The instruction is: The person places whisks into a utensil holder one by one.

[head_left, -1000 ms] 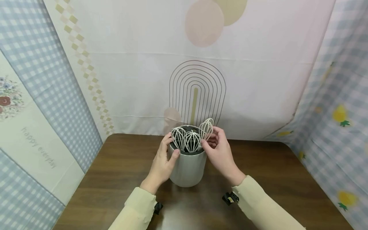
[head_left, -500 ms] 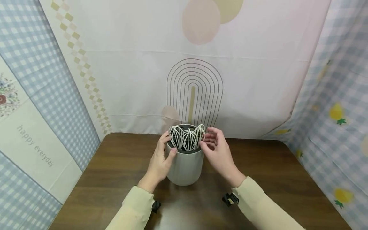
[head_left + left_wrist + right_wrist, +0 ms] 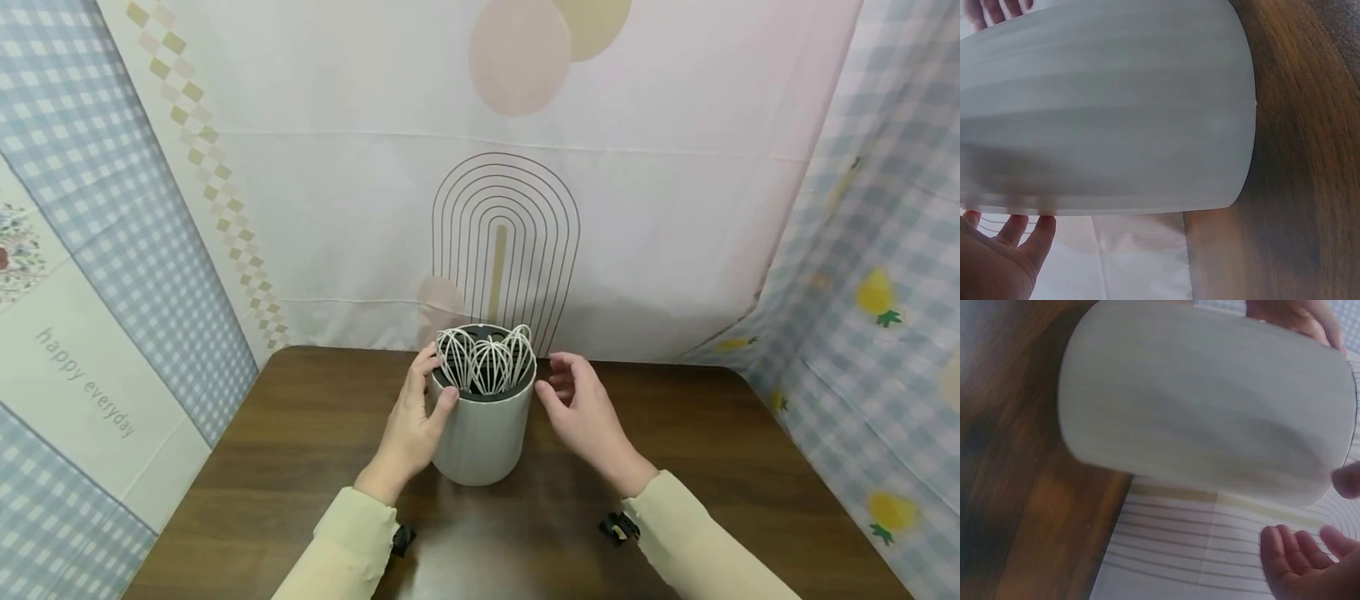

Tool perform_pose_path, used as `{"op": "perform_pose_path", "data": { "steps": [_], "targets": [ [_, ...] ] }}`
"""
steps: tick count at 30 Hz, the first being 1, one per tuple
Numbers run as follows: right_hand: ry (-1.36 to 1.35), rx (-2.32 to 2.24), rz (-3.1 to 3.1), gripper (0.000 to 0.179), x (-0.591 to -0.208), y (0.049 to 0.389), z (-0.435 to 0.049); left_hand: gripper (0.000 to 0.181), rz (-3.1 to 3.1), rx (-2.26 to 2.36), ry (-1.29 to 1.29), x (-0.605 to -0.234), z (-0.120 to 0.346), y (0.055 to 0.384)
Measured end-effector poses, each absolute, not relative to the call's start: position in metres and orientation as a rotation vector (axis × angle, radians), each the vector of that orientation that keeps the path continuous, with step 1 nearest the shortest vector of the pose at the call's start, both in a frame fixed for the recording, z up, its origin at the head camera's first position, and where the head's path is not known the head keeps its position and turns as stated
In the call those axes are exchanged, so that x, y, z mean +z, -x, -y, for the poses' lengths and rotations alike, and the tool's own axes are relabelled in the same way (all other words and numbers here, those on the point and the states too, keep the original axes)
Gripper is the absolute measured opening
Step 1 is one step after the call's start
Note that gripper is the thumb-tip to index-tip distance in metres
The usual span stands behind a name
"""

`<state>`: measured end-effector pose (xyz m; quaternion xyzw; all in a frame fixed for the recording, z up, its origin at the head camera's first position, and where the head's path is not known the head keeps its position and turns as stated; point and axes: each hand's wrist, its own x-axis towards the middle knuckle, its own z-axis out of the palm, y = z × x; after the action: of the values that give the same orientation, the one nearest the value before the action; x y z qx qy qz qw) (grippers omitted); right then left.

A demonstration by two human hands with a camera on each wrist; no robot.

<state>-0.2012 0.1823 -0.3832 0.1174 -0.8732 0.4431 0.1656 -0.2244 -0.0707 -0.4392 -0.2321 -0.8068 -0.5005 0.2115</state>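
Observation:
A round, light grey utensil holder [image 3: 480, 442] with a black slotted insert stands upright on the table. Wire heads of three whisks show at its top: the left whisk [image 3: 453, 354], the front whisk [image 3: 492, 367] and the right whisk [image 3: 519, 342]. Their handles are hidden inside. My left hand [image 3: 412, 421] holds the holder's left side near the rim, with its thumb in front and fingertips against the wall in the left wrist view. To the right of the rim, my right hand [image 3: 588, 412] is apart from the holder, fingers loosely bent, nothing in them.
The brown wooden table [image 3: 300, 467] carries the holder near its back edge. A white printed cloth [image 3: 360, 233] hangs behind. Blue checked cloths rise at the left [image 3: 157, 208] and right [image 3: 885, 400].
The right whisk has dropped lower into the holder. My right hand has let go of it and moved right, away from the rim. My left hand keeps its hold.

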Motion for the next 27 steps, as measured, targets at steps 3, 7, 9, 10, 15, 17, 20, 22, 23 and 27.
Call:
{"op": "perform_pose_path", "data": {
  "steps": [3,7,9,10,15,17,20,22,23,27],
  "targets": [
    [-0.312,1.170,2.592,0.047,-0.390,0.199,-0.192,0.046,2.237,-1.401,0.657,-0.439,0.069,0.224],
    [-0.312,1.102,2.637,0.049,-0.402,0.196,-0.200,0.046,2.247,-1.398,0.673,-0.441,0.071,0.224],
    [-0.307,1.064,2.640,0.050,-0.407,0.195,-0.202,0.046,2.255,-1.393,0.671,-0.441,0.075,0.224],
    [-0.301,1.039,2.642,0.050,-0.410,0.194,-0.203,0.046,2.256,-1.393,0.671,-0.442,0.077,0.224],
    [-0.312,0.757,2.621,0.054,-0.419,0.191,-0.210,0.046,2.257,-1.398,0.682,-0.441,0.086,0.223],
    [-0.341,0.619,2.592,0.057,-0.422,0.191,-0.213,0.046,2.260,-1.392,0.695,-0.440,0.089,0.224],
    [-0.374,0.441,2.565,0.063,-0.428,0.192,-0.216,0.049,2.281,-1.357,0.708,-0.439,0.093,0.222],
    [-0.392,0.372,2.568,0.068,-0.432,0.191,-0.216,0.055,2.314,-1.317,0.705,-0.439,0.095,0.219],
    [-0.395,0.344,2.575,0.070,-0.434,0.191,-0.216,0.059,2.345,-1.288,0.694,-0.439,0.097,0.217],
    [-0.398,0.288,2.618,0.077,-0.440,0.188,-0.216,0.071,2.508,-1.125,0.615,-0.442,0.104,0.206]
  ]
}}
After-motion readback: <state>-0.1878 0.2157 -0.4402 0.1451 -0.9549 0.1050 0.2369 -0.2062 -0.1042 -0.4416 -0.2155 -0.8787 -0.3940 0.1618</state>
